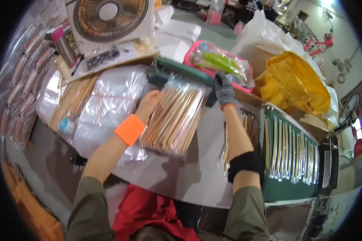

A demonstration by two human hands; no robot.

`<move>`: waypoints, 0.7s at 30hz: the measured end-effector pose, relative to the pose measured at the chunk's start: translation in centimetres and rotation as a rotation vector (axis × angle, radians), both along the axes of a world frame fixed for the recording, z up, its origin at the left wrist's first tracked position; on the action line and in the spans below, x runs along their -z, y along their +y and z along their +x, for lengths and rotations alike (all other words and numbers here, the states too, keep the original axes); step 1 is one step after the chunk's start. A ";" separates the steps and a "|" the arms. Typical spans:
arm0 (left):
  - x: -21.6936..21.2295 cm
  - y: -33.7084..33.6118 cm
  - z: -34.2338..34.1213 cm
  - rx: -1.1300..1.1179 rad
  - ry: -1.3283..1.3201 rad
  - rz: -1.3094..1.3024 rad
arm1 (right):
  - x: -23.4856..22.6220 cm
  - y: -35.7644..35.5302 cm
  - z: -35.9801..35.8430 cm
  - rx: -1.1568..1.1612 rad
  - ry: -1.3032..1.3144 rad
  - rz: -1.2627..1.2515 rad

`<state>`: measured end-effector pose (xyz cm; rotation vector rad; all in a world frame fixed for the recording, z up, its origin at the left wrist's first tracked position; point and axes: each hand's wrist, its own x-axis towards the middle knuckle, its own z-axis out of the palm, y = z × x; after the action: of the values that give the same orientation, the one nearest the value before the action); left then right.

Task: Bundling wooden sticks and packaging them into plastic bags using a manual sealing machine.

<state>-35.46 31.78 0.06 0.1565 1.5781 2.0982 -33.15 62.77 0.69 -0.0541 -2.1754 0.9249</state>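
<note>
A clear plastic bag of slim wooden sticks (171,120), like chopsticks, lies slanting in front of me. Its upper end meets a dark green bar-shaped device (183,69), which looks like a bag sealer. My bare left hand (151,103), with an orange band at the wrist, pinches the bag's upper left edge. On the right end of the green device rests my right hand (224,90) in a grey glove, its fingers bent over the bar. The fingertips are partly hidden. Loose sticks (249,126) lie beneath and beside my right forearm.
Flat clear bags (108,104) are stacked at left, with a small blue-white bottle (66,125) beside them. Behind stand a fan (108,20) and a flask (63,46). A green conveyor (285,190) with wrapped sticks, a pink tray (245,87) and a yellow bag (295,82) occupy the right.
</note>
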 end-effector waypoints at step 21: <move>-1.0 -32.0 31.8 0.118 1.073 -1.495 | 1.7 -20.3 8.1 0.092 -0.670 -0.866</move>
<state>-3.63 -0.21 1.11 0.8346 3.1071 0.1669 -25.10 42.47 -0.99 -0.9891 -2.1100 1.9254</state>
